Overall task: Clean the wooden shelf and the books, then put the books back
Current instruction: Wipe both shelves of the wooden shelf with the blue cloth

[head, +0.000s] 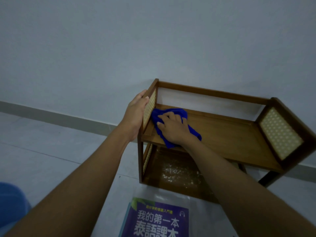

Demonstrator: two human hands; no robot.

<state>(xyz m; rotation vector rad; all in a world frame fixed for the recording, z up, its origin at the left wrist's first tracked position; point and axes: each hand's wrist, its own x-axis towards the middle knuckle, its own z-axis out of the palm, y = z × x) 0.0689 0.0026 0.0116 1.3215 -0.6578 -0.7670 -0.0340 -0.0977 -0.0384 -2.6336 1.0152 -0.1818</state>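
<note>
One cloth, one shelf, one book

Right hand (172, 129) pressed the blue cloth (171, 115) flat-fingered on the shelf (222, 134); left hand (136, 110) gripped its side panel; book (157, 219) at bottom centre

A pale wall (119, 40) is seen filling the upper part of the view, edged at its foot by a grey skirting board (56, 115). Light floor tiles (51, 151) are laid below (thin joints are visible), and a blue-clad knee (10, 202) is caught at the lower left
</note>
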